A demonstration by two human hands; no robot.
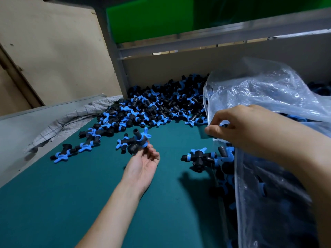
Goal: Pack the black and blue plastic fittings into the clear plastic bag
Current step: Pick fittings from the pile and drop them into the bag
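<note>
Your left hand (143, 165) reaches out palm up over a teal mat (89, 194), its fingers curled, the fingertips gripping a small cluster (134, 142) of black and blue fittings from below. Your right hand (238, 126) is to the right and a little farther out, pinching the open edge of the clear bag (268, 90) between thumb and fingers. The bag fills the right side of the view, its crinkled top standing up behind your right hand and its body running down under your right forearm. Many dark fittings with blue parts show through the plastic inside it. Just beside the bag's opening, between your 2 hands, is 1 cross-shaped fitting (198, 157); you cannot tell whether it rests on the mat. Beyond your hands a big pile (161, 102) of the same fittings is heaped against a pale back wall (170, 67). A few strays (66, 153) lie on the mat to the left, apart from the pile. A crumpled checked cloth (71, 117) lies along the mat's left edge. Above the back wall runs a grey frame (215, 34) with a green panel (148, 20) behind it.
</note>
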